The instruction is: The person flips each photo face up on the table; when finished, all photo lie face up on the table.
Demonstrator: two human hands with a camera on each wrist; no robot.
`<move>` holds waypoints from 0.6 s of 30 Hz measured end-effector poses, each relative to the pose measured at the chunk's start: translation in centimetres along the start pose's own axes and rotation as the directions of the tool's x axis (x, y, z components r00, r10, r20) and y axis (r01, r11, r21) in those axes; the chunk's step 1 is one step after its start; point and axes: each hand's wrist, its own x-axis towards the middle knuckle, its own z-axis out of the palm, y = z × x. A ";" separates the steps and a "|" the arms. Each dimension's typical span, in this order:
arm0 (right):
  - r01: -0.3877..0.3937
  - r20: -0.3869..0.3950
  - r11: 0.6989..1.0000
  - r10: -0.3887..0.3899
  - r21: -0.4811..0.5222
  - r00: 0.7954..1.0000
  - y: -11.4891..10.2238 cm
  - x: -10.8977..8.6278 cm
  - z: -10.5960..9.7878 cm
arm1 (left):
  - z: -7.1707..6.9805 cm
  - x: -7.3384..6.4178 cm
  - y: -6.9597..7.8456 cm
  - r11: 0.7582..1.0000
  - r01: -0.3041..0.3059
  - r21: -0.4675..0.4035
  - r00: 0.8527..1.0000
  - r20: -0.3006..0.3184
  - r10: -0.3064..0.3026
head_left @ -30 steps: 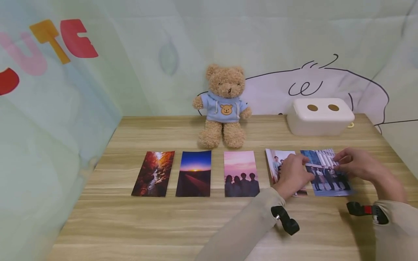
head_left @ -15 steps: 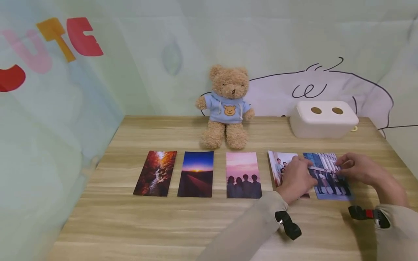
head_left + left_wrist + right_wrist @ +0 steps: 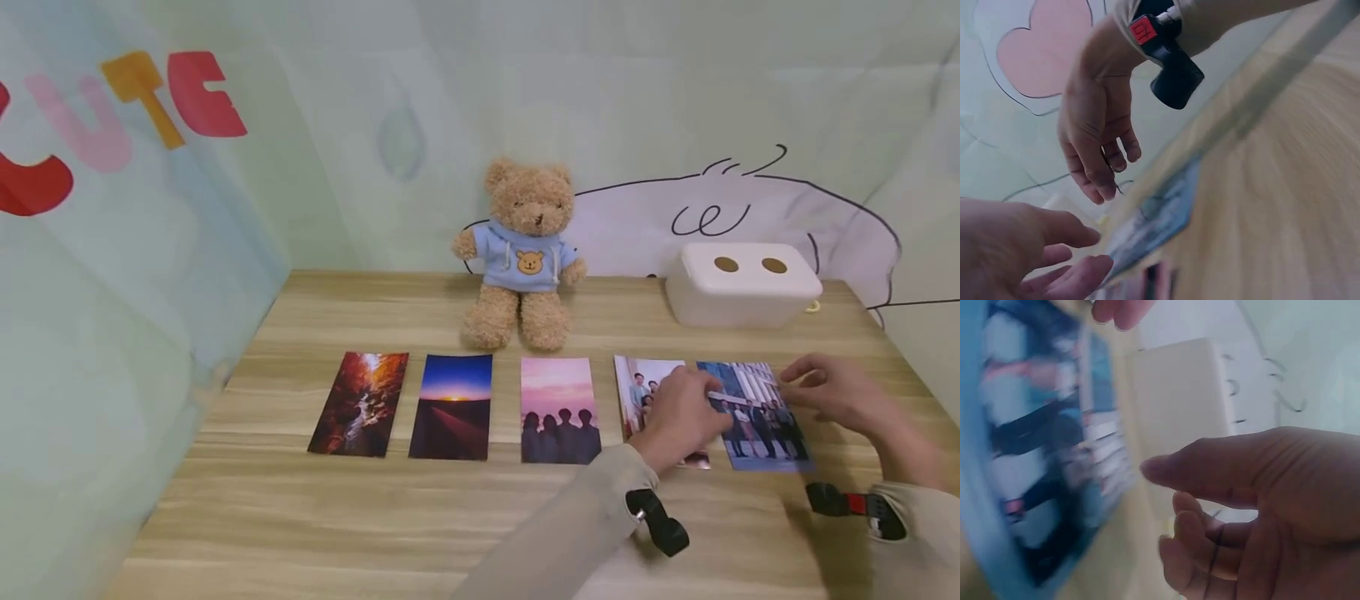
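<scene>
A photo of several people in front of a tall building (image 3: 761, 429) lies on the wooden table, rightmost in a row of photos. My left hand (image 3: 681, 417) hovers at its left edge, thumb and fingers apart and relaxed in the left wrist view. Beneath that hand, a photo of a group in a bright room (image 3: 639, 392) is partly covered. At the far right, my right hand (image 3: 840, 396) is by the building photo's right edge. Its fingers are loosely bent, with nothing between them in the right wrist view, where the building photo (image 3: 1041, 444) appears blurred.
Further left lie a pink-sky silhouette photo (image 3: 558, 412), a sunset road photo (image 3: 452, 408) and an autumn stream photo (image 3: 360, 404). A teddy bear (image 3: 528, 258) in a blue hoodie sits behind them. At the back right stands a white box (image 3: 742, 287) with two holes on top.
My right hand's fingertips have drawn back from over the building photo to its right edge. My left hand stays nearly in place. The head view has shifted slightly.
</scene>
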 end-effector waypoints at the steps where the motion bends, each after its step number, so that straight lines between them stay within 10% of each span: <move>1: 0.019 -0.028 1.000 -0.019 0.003 0.999 -0.2 -0.2 -0.1 | -0.4 0.0 0.0 0.998 -0.020 -0.060 1.000 -0.011 0.019; 8: 0.133 -0.322 0.987 -0.155 -0.089 0.934 -3.1 -1.1 -0.3 | -6.1 -1.2 -1.2 0.942 -0.164 -0.292 0.984 -0.109 0.138; 18: 0.249 -0.490 0.940 -0.334 -0.232 0.806 -5.3 -0.8 -0.2 | -17.1 -2.9 -8.3 0.974 -0.215 0.075 0.951 -0.209 0.226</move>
